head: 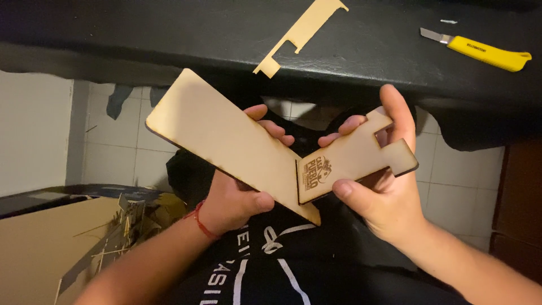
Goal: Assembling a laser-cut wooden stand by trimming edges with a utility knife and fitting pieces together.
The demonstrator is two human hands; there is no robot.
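My left hand grips one long board, my right hand one notched board, joined edge to edge above my lap; third piece, one yellow knife on table

One camera only, worn on the person's head, looks steeply down and slightly forward past the chest onto the lap. It sits close: forearms enter from the bottom edge and both hands fill the centre of the frame. The near edge of the black worktop crosses the upper part of the picture, its surface seen at a shallow angle. Below that edge the view drops to the white tiled floor.
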